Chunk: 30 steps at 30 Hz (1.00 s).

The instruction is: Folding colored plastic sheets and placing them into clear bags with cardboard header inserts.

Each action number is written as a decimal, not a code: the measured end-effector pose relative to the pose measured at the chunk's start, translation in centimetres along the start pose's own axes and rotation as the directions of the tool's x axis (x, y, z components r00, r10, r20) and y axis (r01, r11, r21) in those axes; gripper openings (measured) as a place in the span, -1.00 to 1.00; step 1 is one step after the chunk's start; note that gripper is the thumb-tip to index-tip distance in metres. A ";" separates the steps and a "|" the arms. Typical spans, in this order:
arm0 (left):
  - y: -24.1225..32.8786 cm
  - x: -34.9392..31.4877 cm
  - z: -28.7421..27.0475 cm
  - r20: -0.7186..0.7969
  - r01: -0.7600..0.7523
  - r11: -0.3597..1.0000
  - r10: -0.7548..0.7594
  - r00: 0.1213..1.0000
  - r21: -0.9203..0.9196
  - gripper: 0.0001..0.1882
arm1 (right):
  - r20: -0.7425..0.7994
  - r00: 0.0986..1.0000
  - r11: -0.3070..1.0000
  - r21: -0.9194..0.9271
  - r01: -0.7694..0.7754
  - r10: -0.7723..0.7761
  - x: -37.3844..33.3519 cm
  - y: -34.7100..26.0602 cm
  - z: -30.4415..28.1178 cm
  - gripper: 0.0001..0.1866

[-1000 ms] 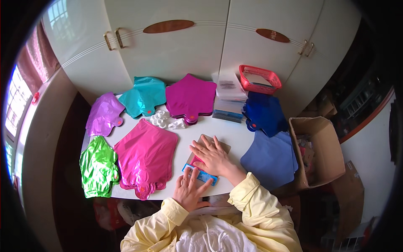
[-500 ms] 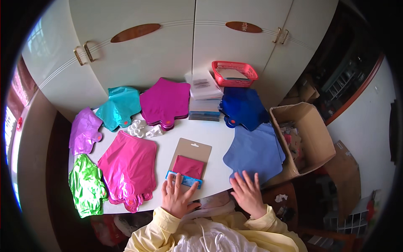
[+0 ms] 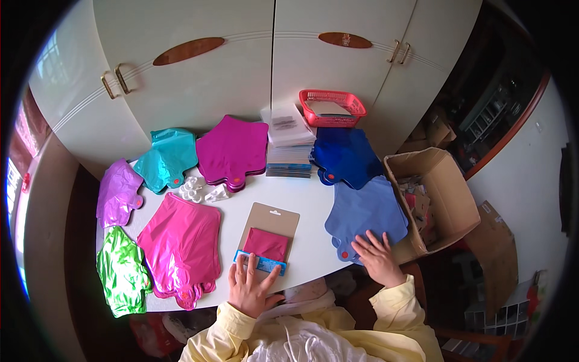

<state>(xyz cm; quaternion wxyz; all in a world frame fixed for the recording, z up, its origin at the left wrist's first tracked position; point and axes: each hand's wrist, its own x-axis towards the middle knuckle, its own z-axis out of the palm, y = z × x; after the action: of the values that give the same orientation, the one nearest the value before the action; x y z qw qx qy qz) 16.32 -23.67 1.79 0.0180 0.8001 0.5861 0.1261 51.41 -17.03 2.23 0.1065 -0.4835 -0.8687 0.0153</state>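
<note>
A brown backing card with a hang hole lies on the white table, a folded dark pink foil piece on top of it. Across its near end runs a blue printed strip. My left hand rests its outstretched fingertips on this strip. On the right, my right hand lies open, fingers spread, over the near edge of a stack of flat slate-blue foil balloons. A rounded tab with a red dot shows beside those fingers.
Flat foil balloons in pink, green, purple, teal, magenta and dark blue ring the table. Clear packets stand stacked behind, near a red basket. A cardboard box stands at right.
My right hand has moved right and forward, onto the slate-blue balloons, uncovering their tab. My left hand stays on the card's strip. The whole view has shifted slightly.
</note>
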 end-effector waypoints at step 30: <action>3.4 -0.9 1.0 -0.093 0.176 0.965 -0.160 0.983 0.196 -0.13 | -0.165 0.839 0.827 0.151 0.542 -0.519 35.2 -20.2 5.1 -0.88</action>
<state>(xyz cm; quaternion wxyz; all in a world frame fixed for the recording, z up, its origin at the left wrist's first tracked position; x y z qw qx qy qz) 19.44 -25.47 1.29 -0.0755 0.7398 0.6620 0.0942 15.50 2.30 5.83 0.2030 -0.2104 -0.9555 0.0402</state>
